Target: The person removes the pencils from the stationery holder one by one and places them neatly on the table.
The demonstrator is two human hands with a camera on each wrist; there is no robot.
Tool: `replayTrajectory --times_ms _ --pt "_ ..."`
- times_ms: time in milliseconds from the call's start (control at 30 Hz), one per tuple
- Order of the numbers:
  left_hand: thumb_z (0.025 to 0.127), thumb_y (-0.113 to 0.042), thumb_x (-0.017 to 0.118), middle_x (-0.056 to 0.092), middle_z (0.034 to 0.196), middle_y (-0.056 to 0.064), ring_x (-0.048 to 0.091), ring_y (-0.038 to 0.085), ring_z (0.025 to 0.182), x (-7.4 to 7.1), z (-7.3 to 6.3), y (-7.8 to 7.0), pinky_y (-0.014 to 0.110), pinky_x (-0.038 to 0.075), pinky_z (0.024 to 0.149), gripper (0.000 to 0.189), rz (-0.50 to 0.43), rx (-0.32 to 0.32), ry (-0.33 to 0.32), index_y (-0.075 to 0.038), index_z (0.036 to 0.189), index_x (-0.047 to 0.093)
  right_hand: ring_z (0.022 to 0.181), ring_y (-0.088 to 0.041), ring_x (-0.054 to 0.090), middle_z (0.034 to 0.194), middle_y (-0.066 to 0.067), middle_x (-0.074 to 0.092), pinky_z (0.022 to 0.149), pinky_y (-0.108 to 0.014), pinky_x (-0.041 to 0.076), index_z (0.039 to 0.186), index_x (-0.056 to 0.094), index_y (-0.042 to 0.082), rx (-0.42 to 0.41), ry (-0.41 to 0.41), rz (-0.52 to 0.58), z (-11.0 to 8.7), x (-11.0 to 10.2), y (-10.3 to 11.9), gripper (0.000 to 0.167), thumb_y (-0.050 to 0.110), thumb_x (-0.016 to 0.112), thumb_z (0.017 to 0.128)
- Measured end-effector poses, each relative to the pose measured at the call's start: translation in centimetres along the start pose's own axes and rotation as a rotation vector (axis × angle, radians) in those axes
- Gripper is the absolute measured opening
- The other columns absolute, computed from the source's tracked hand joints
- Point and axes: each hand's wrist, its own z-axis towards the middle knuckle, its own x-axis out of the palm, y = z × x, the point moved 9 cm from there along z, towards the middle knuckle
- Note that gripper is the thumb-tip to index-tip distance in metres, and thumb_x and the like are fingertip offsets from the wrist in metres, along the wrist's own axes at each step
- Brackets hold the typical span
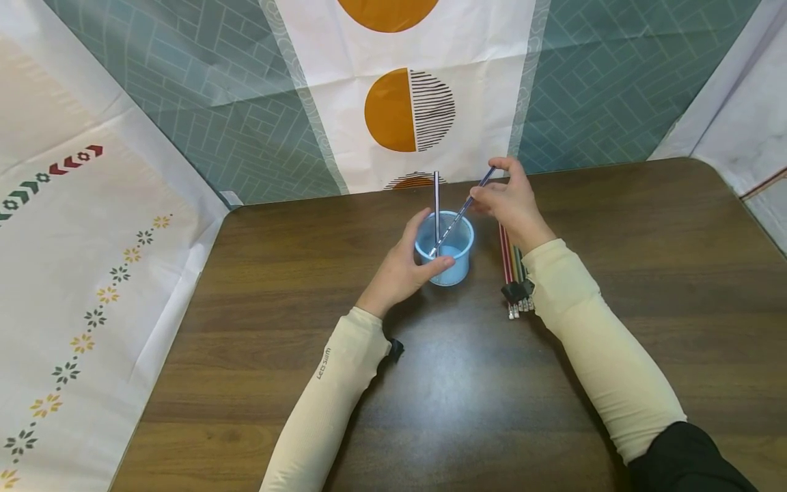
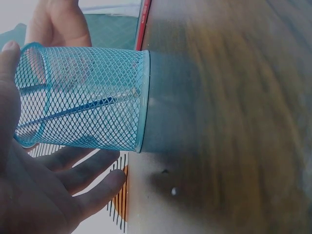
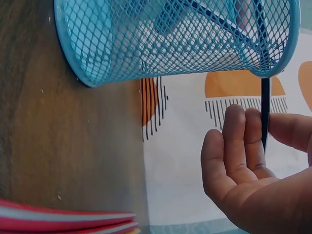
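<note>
A light blue mesh pencil cup stands upright on the table. My left hand holds it near the rim, thumb at the front and fingers along the left and back. In the left wrist view, the lower fingers spread behind the mesh. My right hand pinches a dark blue pencil between thumb and fingertips. That pencil slants over the rim, its lower end inside the cup. Another striped pencil stands inside, against the cup's back left. The right wrist view shows the pinched pencil crossing the rim.
Several red, yellow and green pencils lie in a row right of the cup, partly under my right wrist. A black wrist strap piece overlaps them. Patterned cloth hangs behind the brown table's far edge.
</note>
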Motion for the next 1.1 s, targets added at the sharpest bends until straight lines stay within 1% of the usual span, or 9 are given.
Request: replayTrajectory --times_ms 133,200,333,500,633,800,967,1033,1100 --pt "0.085 -0.059 0.074 0.042 0.152 0.004 0.048 0.030 0.129 -0.1 0.0 0.0 0.058 0.044 0.100 0.094 0.006 -0.008 0.001 -0.041 0.158 0.019 0.101 -0.031 0.069 0.108 -0.014 0.067 0.098 -0.041 0.051 0.153 0.030 0.016 0.041 0.014 0.010 0.0 0.0 -0.4 0.064 0.011 0.064 0.100" --pt "0.085 -0.060 0.074 0.042 0.152 0.004 0.048 0.030 0.130 -0.1 0.1 0.0 0.058 0.044 0.100 0.093 0.008 -0.009 0.001 -0.041 0.158 0.019 0.099 -0.029 0.069 0.109 -0.014 0.068 0.098 -0.042 0.050 0.153 0.029 0.015 0.047 0.021 0.016 0.1 0.0 -0.4 0.064 0.011 0.064 0.100" --pt "0.085 -0.060 0.074 0.041 0.153 0.004 0.047 0.030 0.131 -0.1 0.1 0.0 0.059 0.043 0.101 0.093 0.011 -0.011 0.003 -0.044 0.157 0.018 0.094 -0.026 0.070 0.102 -0.010 0.069 0.098 -0.044 0.051 0.154 0.028 0.013 0.049 0.023 0.041 0.2 -0.2 -0.4 0.066 0.010 0.064 0.099" --pt "0.085 -0.059 0.074 0.040 0.155 0.004 0.046 0.030 0.133 -0.1 0.1 0.0 0.058 0.042 0.102 0.094 0.007 -0.015 0.011 -0.044 0.158 0.017 0.091 -0.025 0.072 0.096 -0.007 0.069 0.097 -0.046 0.051 0.155 0.027 0.012 0.056 0.011 0.108 0.3 -0.7 -0.4 0.067 0.005 0.064 0.098" --pt "0.085 -0.059 0.074 0.041 0.153 0.003 0.047 0.030 0.132 -0.1 0.1 -0.1 0.059 0.043 0.101 0.094 0.004 -0.012 0.012 -0.040 0.158 0.018 0.094 -0.027 0.071 0.098 -0.008 0.067 0.098 -0.046 0.050 0.155 0.026 0.014 0.060 -0.005 0.114 0.4 -1.4 -0.2 0.069 0.006 0.064 0.099" --pt "0.085 -0.060 0.074 0.041 0.154 0.004 0.047 0.030 0.131 -0.1 0.0 -0.1 0.057 0.044 0.100 0.094 0.010 -0.019 0.014 -0.044 0.158 0.017 0.089 -0.025 0.071 0.097 -0.006 0.067 0.098 -0.046 0.050 0.156 0.025 0.016 0.056 -0.041 0.112 0.2 -2.5 0.3 0.070 0.006 0.064 0.098" --pt "0.086 -0.059 0.074 0.042 0.153 0.007 0.049 0.031 0.129 -0.1 0.0 -0.1 0.056 0.045 0.099 0.095 0.011 -0.012 0.015 -0.038 0.159 0.018 0.087 -0.022 0.070 0.099 -0.007 0.066 0.095 -0.041 0.052 0.155 0.025 0.019 0.036 -0.069 0.131 0.0 -3.9 0.7 0.069 0.008 0.064 0.099" --pt "0.086 -0.058 0.074 0.042 0.152 0.008 0.049 0.031 0.128 0.0 -0.1 -0.1 0.055 0.045 0.098 0.095 0.009 -0.007 0.016 -0.036 0.160 0.018 0.084 -0.021 0.070 0.097 -0.007 0.066 0.090 -0.036 0.054 0.154 0.025 0.018 0.020 -0.079 0.157 -0.1 -4.5 0.9 0.069 0.007 0.064 0.099" --pt "0.086 -0.058 0.074 0.042 0.152 0.007 0.049 0.031 0.128 0.0 -0.1 0.0 0.055 0.045 0.098 0.094 0.010 -0.008 0.016 -0.037 0.159 0.018 0.079 -0.020 0.070 0.094 -0.007 0.066 0.083 -0.031 0.056 0.154 0.026 0.016 0.004 -0.090 0.189 -0.2 -5.2 1.1 0.068 0.004 0.064 0.098"
